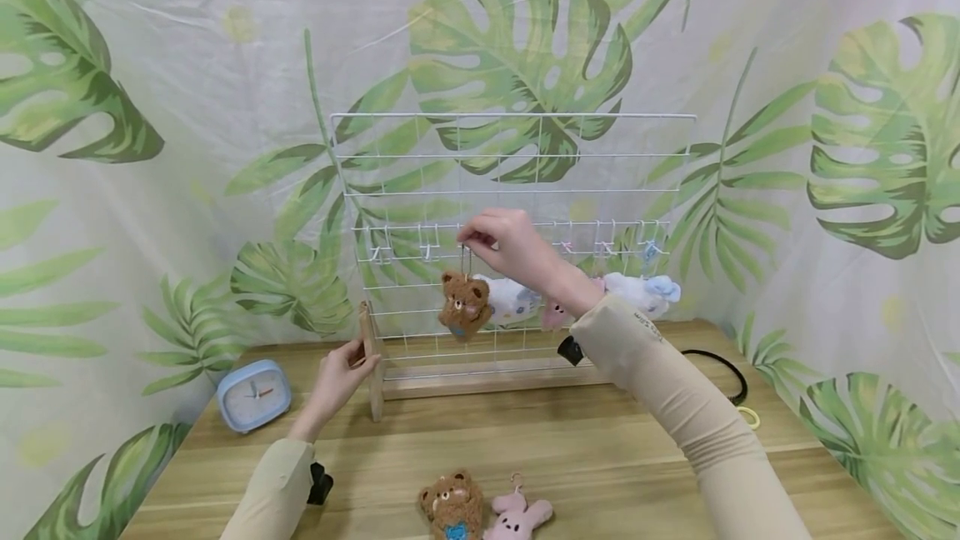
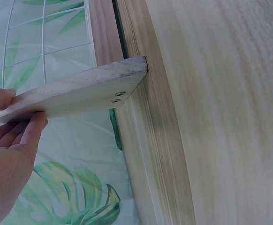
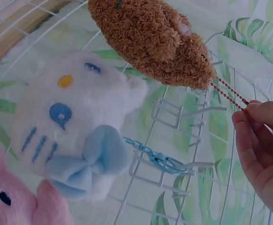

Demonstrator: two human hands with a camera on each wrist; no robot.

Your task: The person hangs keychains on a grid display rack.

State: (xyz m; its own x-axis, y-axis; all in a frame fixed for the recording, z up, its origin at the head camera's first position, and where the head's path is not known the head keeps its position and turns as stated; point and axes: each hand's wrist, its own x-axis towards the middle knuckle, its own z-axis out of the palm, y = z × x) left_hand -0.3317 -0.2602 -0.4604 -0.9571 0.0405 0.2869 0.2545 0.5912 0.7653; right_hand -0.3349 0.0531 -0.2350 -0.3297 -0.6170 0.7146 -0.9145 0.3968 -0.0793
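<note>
My right hand [image 1: 513,244] pinches the ball chain [image 3: 228,95] of a brown plush bear keychain [image 1: 463,304], which dangles in front of the white wire grid rack [image 1: 517,115]. Close by in the right wrist view, a bare white hook [image 3: 188,112] juts from the grid. Beside the bear hangs a white plush with a blue bow [image 3: 73,122], its blue chain looped over another hook. My left hand [image 1: 341,377] grips the wooden side foot [image 2: 80,89] of the rack between thumb and fingers.
A second brown bear [image 1: 453,511] and a pink bunny plush [image 1: 517,517] lie at the table's front. More plushes, pink [image 3: 14,197] and white [image 1: 637,292], hang rightward on the grid. A blue clock [image 1: 255,395] stands left; a black cord [image 1: 738,377] lies right.
</note>
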